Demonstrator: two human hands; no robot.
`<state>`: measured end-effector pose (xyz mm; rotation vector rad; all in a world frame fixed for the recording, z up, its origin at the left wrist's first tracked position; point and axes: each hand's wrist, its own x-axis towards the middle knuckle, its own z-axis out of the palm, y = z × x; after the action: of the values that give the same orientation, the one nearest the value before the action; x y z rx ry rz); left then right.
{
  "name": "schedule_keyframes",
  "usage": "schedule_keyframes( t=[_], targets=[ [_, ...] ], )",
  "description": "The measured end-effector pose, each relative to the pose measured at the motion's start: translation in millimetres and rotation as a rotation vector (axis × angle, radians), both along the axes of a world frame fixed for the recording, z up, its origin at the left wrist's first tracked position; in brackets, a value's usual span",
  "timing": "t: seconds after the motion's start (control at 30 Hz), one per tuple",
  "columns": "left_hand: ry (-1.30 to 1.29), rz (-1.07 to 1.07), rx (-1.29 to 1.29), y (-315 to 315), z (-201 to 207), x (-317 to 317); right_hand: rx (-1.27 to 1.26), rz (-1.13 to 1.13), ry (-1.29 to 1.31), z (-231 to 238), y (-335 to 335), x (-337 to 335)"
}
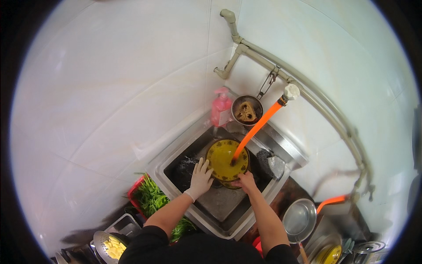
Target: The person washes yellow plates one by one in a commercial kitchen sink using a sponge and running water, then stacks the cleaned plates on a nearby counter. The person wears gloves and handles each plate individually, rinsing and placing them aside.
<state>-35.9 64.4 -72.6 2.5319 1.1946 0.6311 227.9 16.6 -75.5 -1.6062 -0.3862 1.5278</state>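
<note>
A round yellow bowl (215, 160) with a dark patterned rim sits in the metal sink (222, 202), and the end of an orange hose (257, 127) hangs into it. Below its near rim shows another yellow edge, perhaps a second dish underneath. My left hand (201, 179), in a pale glove, lies at the bowl's left side with its fingers stretched out. At the near right rim, my bare right hand (246, 181) has its fingers curled on the yellow bowl; their tips are partly hidden.
Behind the sink stand a pink pump bottle (221, 108) and a hanging ladle-like pan (247, 110). Scrubbers (276, 167) lie on the right ledge. Green vegetables in a red basket (151, 198) are at left, a colander of yellow pieces (105, 246) lower left, a metal pan (300, 220) right.
</note>
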Motion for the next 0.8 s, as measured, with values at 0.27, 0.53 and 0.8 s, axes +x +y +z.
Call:
schedule_keyframes(
  t=[0.27, 0.53, 0.8],
  targets=[
    [0.251, -0.275, 0.146, -8.8, 7.2, -49.5, -0.064, 0.558, -0.414, 7.5, 30.3, 43.6],
    [0.141, -0.197, -0.378, -53.1, 16.6, -43.7, 0.355, 0.445, -0.385, 17.7, 61.1, -29.5],
    [-0.598, 0.291, -1.174, -118.6, 33.5, -8.6, 0.357, 0.376, 0.117, 53.9, 6.1, -55.5]
  ],
)
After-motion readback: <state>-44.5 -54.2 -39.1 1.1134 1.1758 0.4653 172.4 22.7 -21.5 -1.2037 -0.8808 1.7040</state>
